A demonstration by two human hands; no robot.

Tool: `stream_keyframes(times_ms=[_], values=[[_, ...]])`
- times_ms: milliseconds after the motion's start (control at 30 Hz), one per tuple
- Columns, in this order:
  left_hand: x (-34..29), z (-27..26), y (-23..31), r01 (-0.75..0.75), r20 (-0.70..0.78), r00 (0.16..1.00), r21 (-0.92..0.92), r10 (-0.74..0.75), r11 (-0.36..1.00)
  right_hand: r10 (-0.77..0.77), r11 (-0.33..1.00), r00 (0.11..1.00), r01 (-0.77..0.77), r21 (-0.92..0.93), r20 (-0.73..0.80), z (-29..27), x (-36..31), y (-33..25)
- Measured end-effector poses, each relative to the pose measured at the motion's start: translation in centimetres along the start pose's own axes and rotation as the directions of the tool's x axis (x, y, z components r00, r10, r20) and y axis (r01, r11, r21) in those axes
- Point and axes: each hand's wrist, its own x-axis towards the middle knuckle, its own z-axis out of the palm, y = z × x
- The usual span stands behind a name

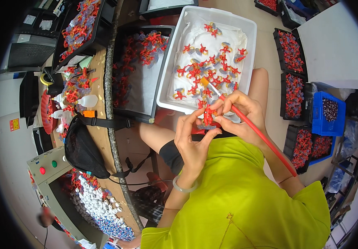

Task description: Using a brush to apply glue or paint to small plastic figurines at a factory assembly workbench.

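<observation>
Your white rectangular plastic tray (251,50), lined with a white sheet, holds small red figures with yellow and grey parts, mostly bunched between its middle and right edge, a few near its far edge. Along its left edge stands a black rectangular tray (145,118): more such figures lie down its left side and by its far right corner. On the wooden table (100,143) at your left, white squeeze bottles (88,101) lie near a black mesh bag (83,145). At your right, a blue plastic crate (327,129) contains small dark and pale pieces.

You hold one red plastic figure (209,113) just off the white tray's near edge, its long axis running away from you, grey base toward you. Your left hand (192,137) has its fingers clamped on it. Your right hand (243,111) has its fingers closed on a red-handled paintbrush (258,132); its yellowish bristles point up-left over the white tray, the handle slanting back along your right forearm.
</observation>
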Motion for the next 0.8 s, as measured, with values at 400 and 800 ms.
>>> stream_keyframes(times_ms=[400,800], values=[[0.5,-0.7,-0.4,0.334,0.336,0.94,-0.864,-0.064,0.376,-0.032,0.999,0.999,0.033,-0.007,0.034,-0.9,0.2,-1.6],[0.4,-0.4,0.2,0.212,0.181,0.977,-0.876,-0.112,0.433,-0.341,0.801,0.933,0.354,-0.483,0.118,-0.3,-1.5,-3.1]])
